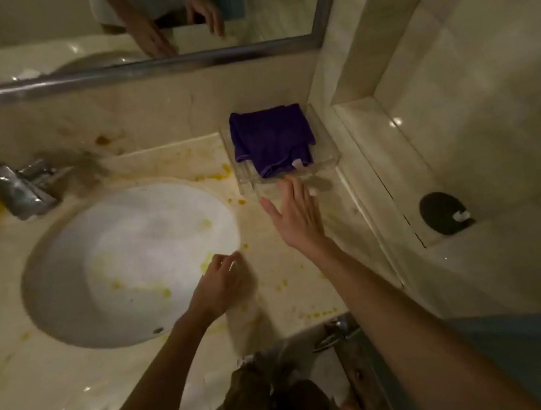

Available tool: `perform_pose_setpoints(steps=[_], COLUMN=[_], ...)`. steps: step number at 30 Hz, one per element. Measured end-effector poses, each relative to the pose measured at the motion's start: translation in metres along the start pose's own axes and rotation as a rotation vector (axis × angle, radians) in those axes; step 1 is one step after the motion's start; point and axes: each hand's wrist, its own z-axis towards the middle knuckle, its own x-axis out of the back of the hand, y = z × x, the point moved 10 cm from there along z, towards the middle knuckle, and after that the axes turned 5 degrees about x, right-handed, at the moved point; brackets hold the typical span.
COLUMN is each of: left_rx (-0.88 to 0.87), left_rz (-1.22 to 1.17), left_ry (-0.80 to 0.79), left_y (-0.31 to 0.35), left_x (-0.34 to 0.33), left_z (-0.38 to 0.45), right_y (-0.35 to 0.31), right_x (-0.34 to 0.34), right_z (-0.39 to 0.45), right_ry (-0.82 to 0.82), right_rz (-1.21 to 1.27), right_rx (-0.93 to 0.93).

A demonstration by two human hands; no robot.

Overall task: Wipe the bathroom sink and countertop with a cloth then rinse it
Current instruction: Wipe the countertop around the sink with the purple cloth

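1. Sink (72, 283): oval white basin sunk into the worktop, yellow flecks scattered over its inner wall. It serves as the landmark for every entry below.
2. Worktop (47, 375): pale marble slab surrounding the sink, with yellow spots and smears on it, thickest to the right of the sink and along the front edge.
3. Tap (21, 192): chrome, just behind the sink's back-left rim, spout pointing toward the basin.
4. Cloth (272, 138): purple, folded, with a small white label at its near edge. It lies behind and to the right of the sink, resting on a clear tray and untouched by either hand.
5. Clear tray (327, 153): transparent, ribbed, set on the worktop against the wall, right of the sink's back rim.
6. Right hand (296, 215): right of the sink, fingers straight and spread, holding nothing. The fingertips reach the tray's near edge, just short of the cloth.
7. Left hand (219, 285): at the sink's right rim, fingers loosely curled, holding nothing. Whether it touches the rim, I cannot tell.
8. Mirror (48, 34): metal-framed, on the wall behind the sink, reflecting both hands.
9. Dark round fitting (441, 213): on the tiled ledge well to the right of the sink, a small white scrap on it.
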Motion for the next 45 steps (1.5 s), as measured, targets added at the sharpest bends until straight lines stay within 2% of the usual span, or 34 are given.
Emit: perform_pose_setpoints(steps=[4, 7, 11, 13, 17, 21, 23, 26, 30, 34, 38, 43, 45], left_rx=[0.146, 0.237, 0.249, 0.263, 0.308, 0.314, 0.313, 0.33, 0.366, 0.364, 0.355, 0.327, 0.322], left_rz=[-0.049, -0.17, -0.218, -0.237, -0.232, -0.306, -0.36, -0.293, -0.27, -0.257, -0.242, -0.257, -0.255], left_ry=[-0.053, 0.003, 0.058, 0.062, 0.048, 0.093, 0.117, 0.129, 0.097, 0.066, 0.056, 0.079, 0.077], left_y=[-0.009, -0.017, -0.017, -0.02, -0.021, -0.021, -0.026, -0.041, -0.057, -0.056, -0.052, -0.057, -0.058], left_x=[-0.009, -0.009, -0.013, -0.013, -0.013, -0.003, 0.003, 0.01, 0.004, 0.0, 0.001, -0.003, -0.005], left_z=[0.0, 0.0, -0.003, -0.003, -0.003, -0.008, -0.012, -0.028, -0.046, -0.047, -0.047, -0.049, -0.048], right_y=[0.008, 0.01, 0.025, 0.031, 0.028, 0.029, 0.026, 0.022, 0.008, -0.005, -0.015, -0.038, -0.056], right_x=[-0.013, -0.022, -0.048, -0.056, -0.053, -0.043, -0.039, -0.045, -0.089, -0.101, -0.132, -0.142, -0.15], right_z=[0.072, 0.119, 0.163, 0.167, 0.166, 0.14, 0.101, 0.019, -0.082, -0.06, -0.047, -0.02, 0.007], right_ry=[-0.09, -0.118, -0.206, -0.162, -0.115, -0.124, -0.128, -0.134, -0.309, -0.272, -0.323, -0.242, -0.194], right_rz=[-0.094, -0.208, -0.3, -0.331, -0.367, -0.253, -0.194, -0.111, -0.161, -0.17, -0.327, -0.333, -0.327], right_rx=[0.058, 0.12, 0.149, 0.172, 0.269, 0.329, 0.379, 0.431, 0.532, 0.447, 0.501, 0.504, 0.45])
